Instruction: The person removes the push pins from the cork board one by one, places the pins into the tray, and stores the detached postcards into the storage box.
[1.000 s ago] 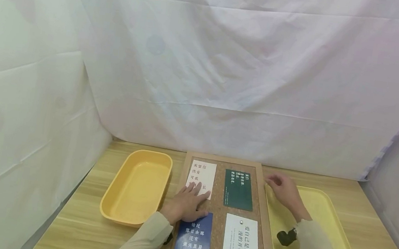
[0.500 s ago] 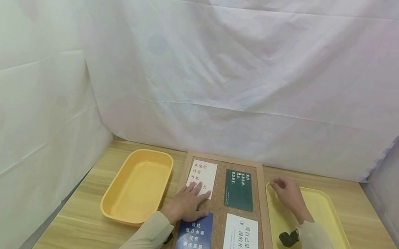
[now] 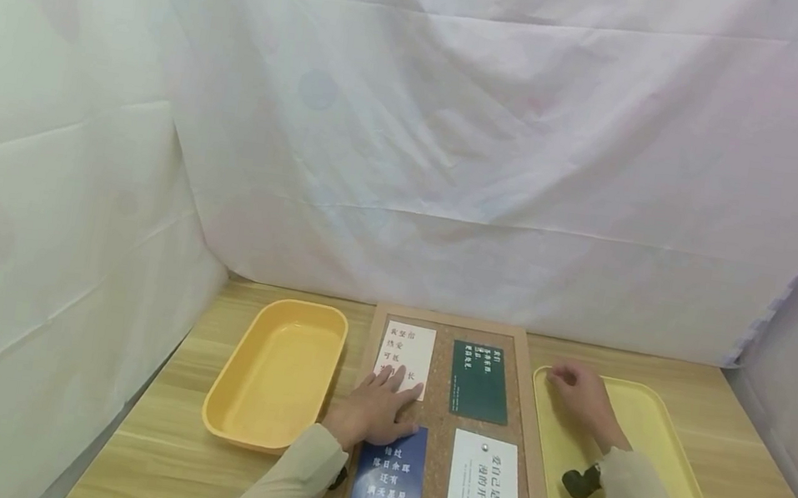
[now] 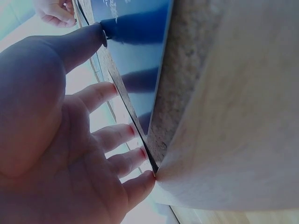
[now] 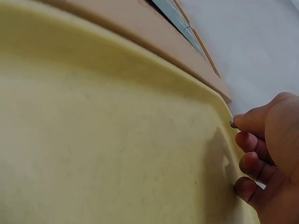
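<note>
My left hand (image 3: 372,410) lies spread on the framed corkboard (image 3: 430,472). Its fingers rest over the lower part of the white card with red writing (image 3: 407,344), its thumb at the top of the blue card (image 3: 385,491). In the left wrist view the fingers (image 4: 126,135) are apart and nearly straight. Over the yellow tray's far left corner, my right hand (image 3: 585,400) pinches a small silvery thumbtack (image 5: 232,122), mostly hidden by the fingers. On the board's right side are a green card (image 3: 480,382) and a white card (image 3: 483,496) with a silver tack (image 3: 485,447) near its top.
A deep orange-yellow basin (image 3: 276,380) stands left of the board on the wooden table (image 3: 157,419). The flat yellow tray (image 3: 638,415) lies right of the board, under my right forearm. White cloth (image 3: 411,158) hangs behind and at both sides.
My right hand has moved a little right, from beside the board's frame to over the tray's corner. My left hand stays in place on the board.
</note>
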Demonstrator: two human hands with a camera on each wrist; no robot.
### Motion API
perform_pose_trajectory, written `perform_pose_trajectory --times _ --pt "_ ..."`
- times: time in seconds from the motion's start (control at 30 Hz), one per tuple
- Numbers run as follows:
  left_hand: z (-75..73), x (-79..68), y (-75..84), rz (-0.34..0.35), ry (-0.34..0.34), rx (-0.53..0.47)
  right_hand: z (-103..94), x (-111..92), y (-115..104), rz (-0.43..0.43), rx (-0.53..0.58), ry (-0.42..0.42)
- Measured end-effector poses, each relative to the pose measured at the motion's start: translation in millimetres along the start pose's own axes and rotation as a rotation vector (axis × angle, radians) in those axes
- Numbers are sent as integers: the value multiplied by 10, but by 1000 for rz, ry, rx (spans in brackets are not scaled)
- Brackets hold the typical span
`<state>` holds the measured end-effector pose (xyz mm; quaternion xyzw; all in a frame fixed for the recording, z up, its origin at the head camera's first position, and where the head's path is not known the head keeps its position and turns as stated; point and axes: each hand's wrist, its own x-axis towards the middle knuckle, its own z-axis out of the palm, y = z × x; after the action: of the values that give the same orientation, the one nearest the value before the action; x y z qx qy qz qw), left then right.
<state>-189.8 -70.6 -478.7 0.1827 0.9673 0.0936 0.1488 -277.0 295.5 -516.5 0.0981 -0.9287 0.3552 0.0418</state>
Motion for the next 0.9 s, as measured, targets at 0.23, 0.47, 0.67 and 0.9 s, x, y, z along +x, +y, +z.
perform_pose_trajectory --times 0.23,0.47,0.67,0.9 --pt "8 5 -3 5 2 -8 10 -13 35 19 6 -21" --pt "1 -6 5 0 3 -6 48 -14 76 41 0 -37" --pt "-7 -10 8 4 5 6 59 -8 73 62 -2 -40" --pt "-13 -21 10 6 3 14 65 -2 60 67 -7 -43"
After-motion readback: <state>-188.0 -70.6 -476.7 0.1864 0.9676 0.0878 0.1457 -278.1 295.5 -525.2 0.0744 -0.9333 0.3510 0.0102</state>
